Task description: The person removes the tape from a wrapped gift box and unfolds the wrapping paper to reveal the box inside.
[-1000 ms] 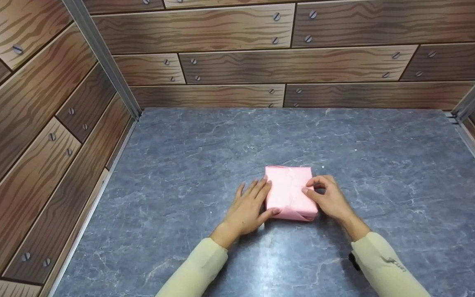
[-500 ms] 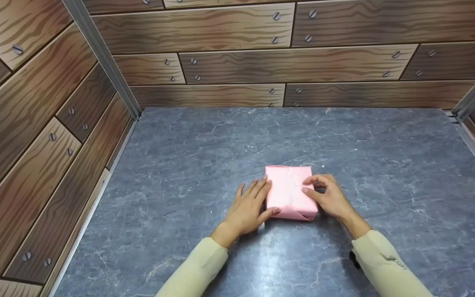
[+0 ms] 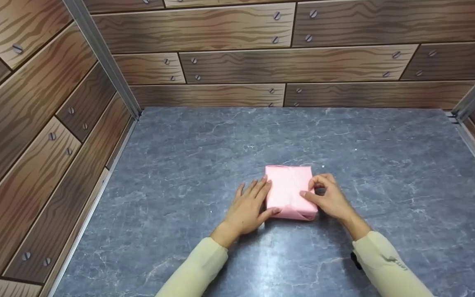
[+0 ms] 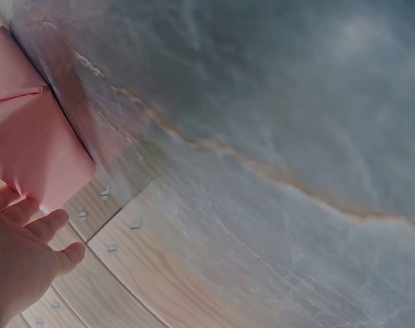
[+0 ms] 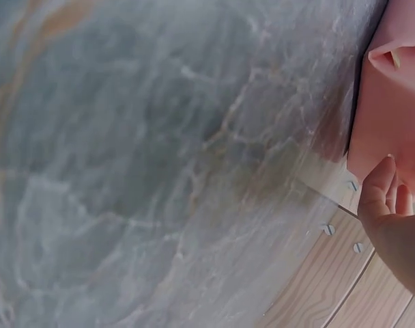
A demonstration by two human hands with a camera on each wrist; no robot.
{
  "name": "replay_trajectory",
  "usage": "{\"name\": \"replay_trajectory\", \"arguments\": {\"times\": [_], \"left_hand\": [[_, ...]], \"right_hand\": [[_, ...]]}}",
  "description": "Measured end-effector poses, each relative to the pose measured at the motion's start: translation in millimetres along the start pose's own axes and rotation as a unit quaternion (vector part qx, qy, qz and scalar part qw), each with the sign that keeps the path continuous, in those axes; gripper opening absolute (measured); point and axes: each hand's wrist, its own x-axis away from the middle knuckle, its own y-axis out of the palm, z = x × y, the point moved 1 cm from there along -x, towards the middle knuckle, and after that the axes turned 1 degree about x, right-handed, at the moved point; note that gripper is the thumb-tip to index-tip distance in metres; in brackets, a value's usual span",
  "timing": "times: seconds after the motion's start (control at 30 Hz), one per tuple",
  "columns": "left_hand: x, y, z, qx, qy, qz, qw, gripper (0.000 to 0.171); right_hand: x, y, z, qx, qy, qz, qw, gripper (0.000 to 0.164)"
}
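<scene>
A small box wrapped in pink paper (image 3: pixel 289 194) lies flat on the table, with a seam running down the middle of its top and folded paper at its near end. My left hand (image 3: pixel 248 210) rests along its left side, fingers straight, fingertips on the top edge and thumb at the near left corner. On the other side my right hand (image 3: pixel 330 198) grips the right edge, with bent fingers at the edge and thumb on the top. Both wrist views show the folded pink end of the box (image 4: pixel 40 140) and fingers at its upper edge.
The table (image 3: pixel 204 144) has a grey marbled surface. Plank-patterned walls (image 3: pixel 237 66) stand at the back and the sides, with metal posts (image 3: pixel 103 57) in the corners. Light-coloured sleeves (image 3: pixel 202 264) cover both forearms.
My right thumb has slid slightly left over the top of the box, and the index finger has drawn back toward the right edge. The left hand and the box stay in place.
</scene>
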Motion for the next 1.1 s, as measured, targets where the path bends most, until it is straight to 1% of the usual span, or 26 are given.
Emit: {"name": "replay_trajectory", "arguments": {"times": [0.2, 0.37, 0.5, 0.67, 0.77, 0.97, 1.1], "left_hand": [[0.2, 0.1, -0.4, 0.005, 0.002, -0.001, 1.0, 0.077], [-0.2, -0.7, -1.2, 0.005, 0.004, 0.004, 1.0, 0.076], [0.3, -1.1, -1.5, 0.003, 0.004, 0.005, 1.0, 0.076], [0.5, -0.8, -1.1, 0.004, 0.0, 0.002, 1.0, 0.077], [0.6, -0.9, -0.8, 0.006, -0.001, -0.001, 1.0, 0.077], [0.5, -0.8, -1.1, 0.004, 0.0, -0.002, 1.0, 0.077], [0.4, -1.0, -0.6, 0.004, 0.002, 0.0, 1.0, 0.077]], "right_hand": [[1.5, -5.7, 2.0, -0.039, 0.015, -0.004, 0.999, 0.039], [1.3, -8.9, 1.6, -0.055, 0.025, -0.004, 0.998, 0.041], [-0.4, -6.0, 0.4, -0.033, 0.023, 0.02, 0.999, 0.04], [-1.2, -1.7, -2.7, 0.004, 0.011, 0.062, 0.998, 0.026], [-0.5, -1.5, -2.3, 0.012, 0.004, 0.075, 0.997, 0.023], [0.7, -4.1, -2.4, 0.027, 0.011, 0.079, 0.996, 0.026], [0.6, -6.0, -3.6, 0.024, 0.016, 0.08, 0.996, 0.027]]}}
